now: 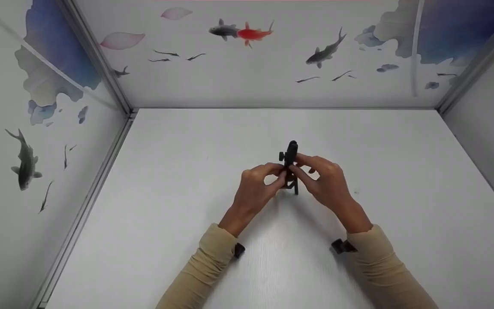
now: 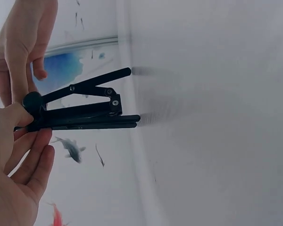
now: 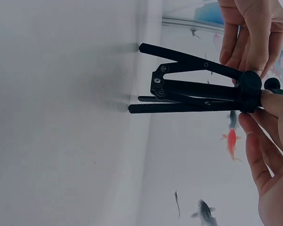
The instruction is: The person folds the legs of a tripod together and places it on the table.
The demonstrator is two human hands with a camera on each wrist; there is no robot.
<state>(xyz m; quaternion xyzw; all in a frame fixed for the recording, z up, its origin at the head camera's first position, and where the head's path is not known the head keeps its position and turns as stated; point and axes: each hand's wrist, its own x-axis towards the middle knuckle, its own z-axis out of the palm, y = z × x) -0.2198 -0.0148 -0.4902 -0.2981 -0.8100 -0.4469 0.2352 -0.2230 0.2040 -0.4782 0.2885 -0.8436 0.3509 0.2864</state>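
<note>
A small black tripod (image 1: 292,151) stands upright over the middle of the white table, both hands around its upper part. My left hand (image 1: 255,186) pinches it from the left between thumb and fingertips, just under the head. From the other side my right hand (image 1: 326,180) grips it with thumb and fingers. In the left wrist view the tripod's legs (image 2: 101,80) are partly spread and joined by hinged braces to a centre column. A round knob (image 3: 272,84) shows near the top in the right wrist view. Fingers hide part of the collar.
The white tabletop (image 1: 178,150) is enclosed by white panels (image 1: 247,86) printed with fish and petals at the back and sides. Metal rails (image 1: 101,176) run along the edges. A small dark wrist device (image 1: 343,246) sits at the right cuff, another (image 1: 239,250) at the left.
</note>
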